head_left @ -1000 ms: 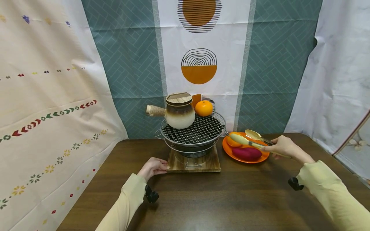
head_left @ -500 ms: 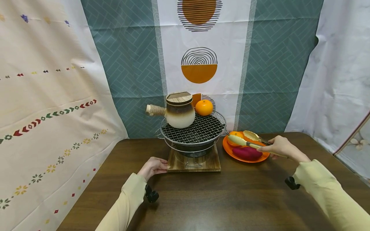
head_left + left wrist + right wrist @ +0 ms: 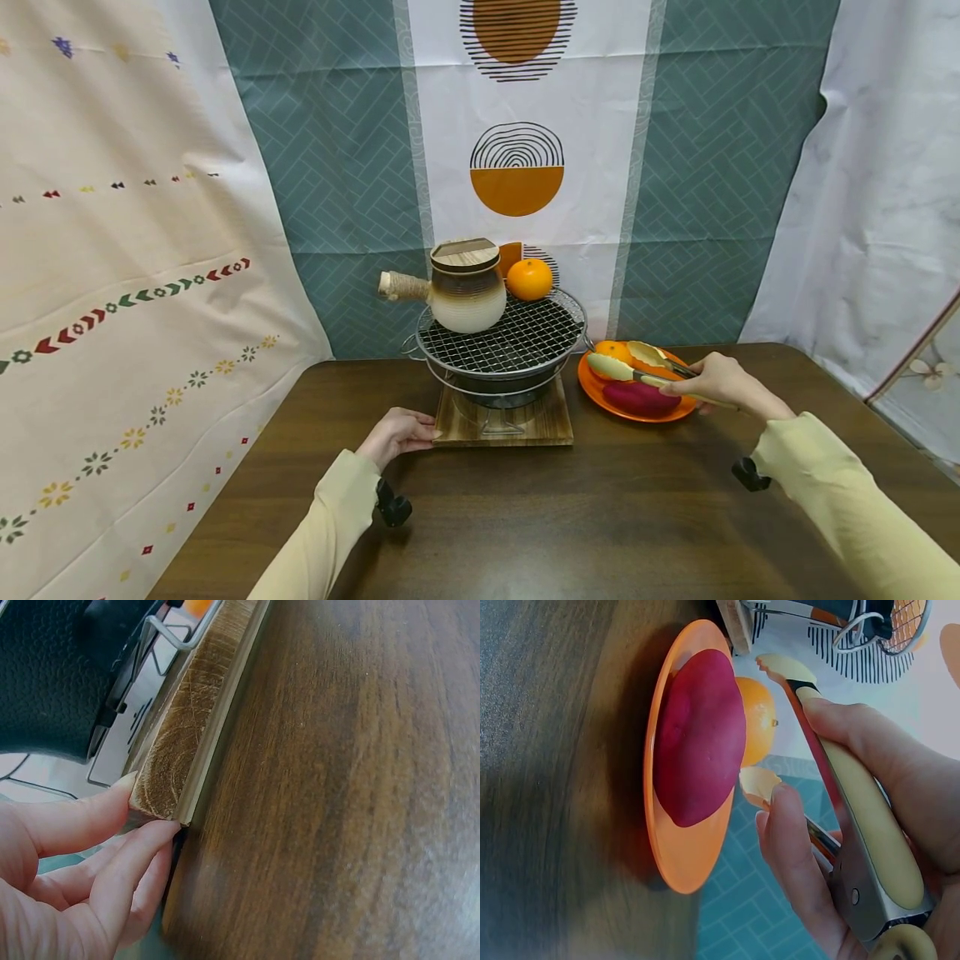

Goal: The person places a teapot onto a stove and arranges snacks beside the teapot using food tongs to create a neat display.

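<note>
My right hand (image 3: 723, 383) grips a pair of tongs (image 3: 870, 817) with cream handles and tips; their two arms are spread. Below the tongs lies an orange plate (image 3: 682, 877) bearing a purple sweet potato (image 3: 701, 739) and an orange (image 3: 759, 720). In the head view the tong tips overlap the plate's orange, one on either side of it. At the other side, my left hand (image 3: 397, 433) pinches the front left corner of a square wooden board (image 3: 180, 742) between thumb and fingers. On that board stands a round black grill (image 3: 502, 371) with a wire mesh top.
A clay pot (image 3: 468, 308) with a wooden lid and a rope-wrapped handle sits on the mesh, its handle pointing left. Right of it is another orange (image 3: 529, 280). Patterned curtains (image 3: 345, 167) hang behind the brown table (image 3: 585, 517) and along its sides.
My right hand has moved a little left with the tongs, bringing the tips further over the orange on the plate. The left hand keeps its place on the board.
</note>
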A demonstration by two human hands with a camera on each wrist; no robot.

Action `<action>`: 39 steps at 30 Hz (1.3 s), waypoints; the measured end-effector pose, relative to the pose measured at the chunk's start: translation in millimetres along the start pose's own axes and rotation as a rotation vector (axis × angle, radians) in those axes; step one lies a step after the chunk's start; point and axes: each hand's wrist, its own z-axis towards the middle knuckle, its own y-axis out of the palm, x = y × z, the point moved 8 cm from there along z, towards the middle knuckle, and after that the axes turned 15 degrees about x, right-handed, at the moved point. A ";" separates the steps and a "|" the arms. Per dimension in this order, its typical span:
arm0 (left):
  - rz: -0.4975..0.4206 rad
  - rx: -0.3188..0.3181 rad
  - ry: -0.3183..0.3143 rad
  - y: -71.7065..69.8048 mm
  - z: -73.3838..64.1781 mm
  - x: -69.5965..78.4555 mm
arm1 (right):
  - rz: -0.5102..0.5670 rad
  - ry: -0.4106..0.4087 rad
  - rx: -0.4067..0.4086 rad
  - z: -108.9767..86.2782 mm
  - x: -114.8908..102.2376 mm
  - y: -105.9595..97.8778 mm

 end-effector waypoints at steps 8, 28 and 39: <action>-0.005 -0.004 0.004 0.3 -1.0 -0.2 | 0.015 0.025 0.005 2.6 0.8 3.5; -0.014 0.008 -0.005 0.3 0.0 -0.4 | -0.025 0.058 0.001 9.0 2.0 9.8; -0.017 0.005 -0.007 -0.1 -0.9 0.8 | -0.039 0.053 0.012 9.7 3.0 10.4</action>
